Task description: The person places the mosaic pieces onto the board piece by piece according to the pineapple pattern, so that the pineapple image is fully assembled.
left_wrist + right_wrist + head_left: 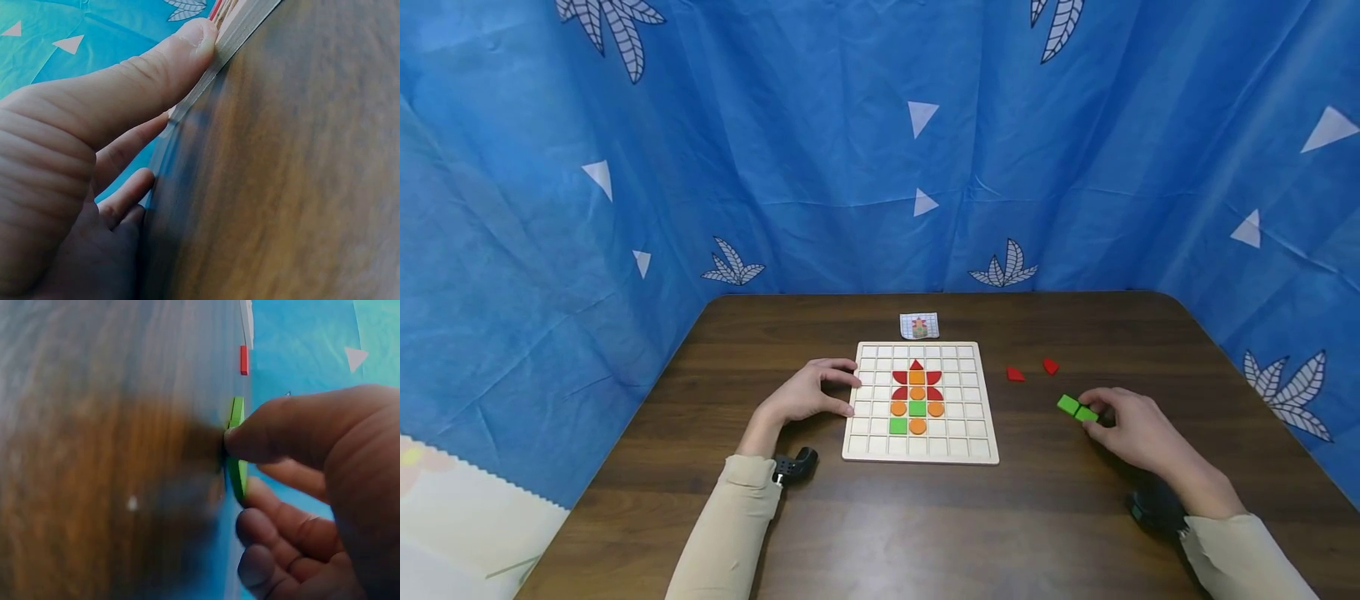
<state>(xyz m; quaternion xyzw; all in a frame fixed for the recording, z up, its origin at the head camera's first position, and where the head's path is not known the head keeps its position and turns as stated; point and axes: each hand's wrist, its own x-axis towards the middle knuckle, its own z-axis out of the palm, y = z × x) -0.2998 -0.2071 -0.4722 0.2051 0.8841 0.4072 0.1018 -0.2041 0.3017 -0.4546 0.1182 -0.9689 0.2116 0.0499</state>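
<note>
A pale wooden grid board (pixel 921 402) lies on the dark table, with red, orange and green pieces set in its middle columns. My left hand (pixel 811 392) rests at the board's left edge (pixel 220 55), thumb and fingertips touching it. To the right, two green square pieces (pixel 1077 408) lie side by side on the table. My right hand (pixel 1131 425) pinches the nearer green piece (pixel 236 470) between thumb and fingers. Two red pieces (pixel 1032 370) lie loose between the board and that hand.
A small pattern card (pixel 919 326) lies just beyond the board. Blue printed cloth (pixel 880 142) hangs round the table on three sides. The table's front and right edges are close to my arms.
</note>
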